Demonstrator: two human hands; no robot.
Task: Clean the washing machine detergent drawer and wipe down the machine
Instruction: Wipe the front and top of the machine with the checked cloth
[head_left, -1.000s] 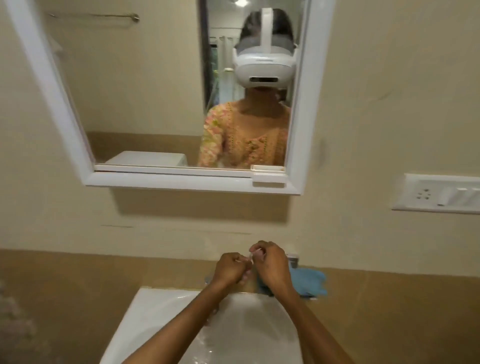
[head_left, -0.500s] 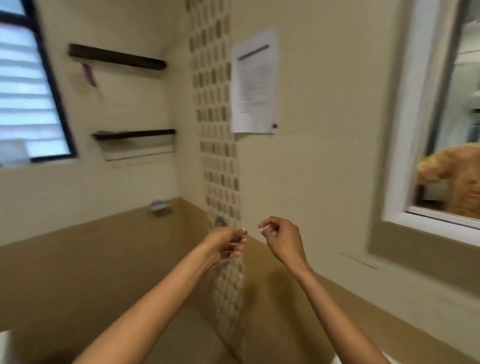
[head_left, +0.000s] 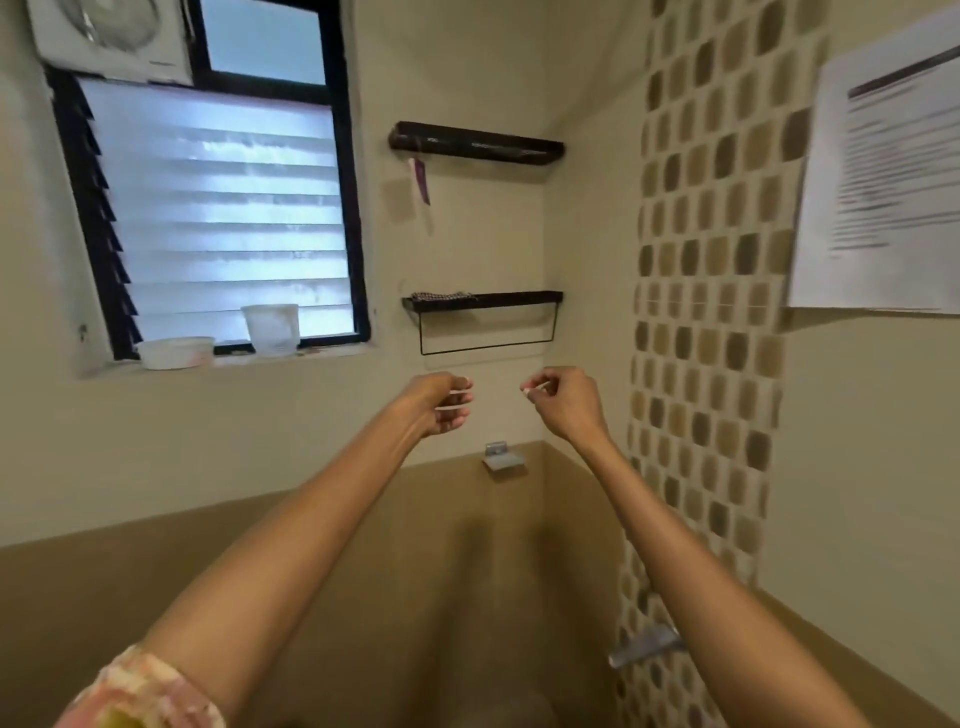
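While stretched toward the corner, arms (head_left: 311, 525): both bare forearms reach forward and up, roughly parallel, wrists apart.
Window (head_left: 218, 208): louvred, left of the arms, with two white tubs (head_left: 270, 327) on its sill.
Shelves (head_left: 478, 143): two dark ones on the wall above the hands.
Left hand (head_left: 439, 405): palm turned inward, fingers loosely curled, nothing seen in it.
Right hand (head_left: 569, 408): thumb and forefinger tips pinched together; whether they hold anything cannot be told.
Washing machine, drawer: their place cannot be told.
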